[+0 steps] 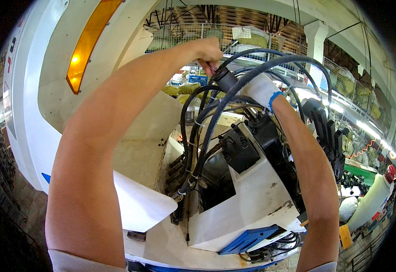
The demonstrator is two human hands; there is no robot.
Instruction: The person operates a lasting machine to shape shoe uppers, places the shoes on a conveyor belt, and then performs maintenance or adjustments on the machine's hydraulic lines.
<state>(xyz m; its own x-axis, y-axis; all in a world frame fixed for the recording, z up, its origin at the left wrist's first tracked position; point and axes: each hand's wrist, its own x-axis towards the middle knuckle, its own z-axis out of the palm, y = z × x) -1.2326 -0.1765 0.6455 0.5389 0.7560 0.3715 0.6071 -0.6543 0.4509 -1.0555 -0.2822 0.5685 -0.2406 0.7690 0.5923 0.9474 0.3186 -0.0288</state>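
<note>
My left hand [210, 55], bare, is raised at the upper middle with its fingers pinched together just above a black cylindrical part [225, 79]. What the pinch holds is too small to make out; a thin metallic shaft shows beside the knuckles. My right hand [260, 89] wears a white glove with a blue cuff. It is closed around the black cylindrical part from the right, its fingers mostly hidden behind the part and a hose. Thick black hoses [214, 131] arch past both hands and run down into the machine.
Below lies a white machine body [248, 199] with black blocks [239, 147] and a blue plate [248, 239]. A white panel with an amber strip [87, 50] rises at the left. Mesh railing and sacks [261, 38] stand behind. A green bin [360, 172] is at the right.
</note>
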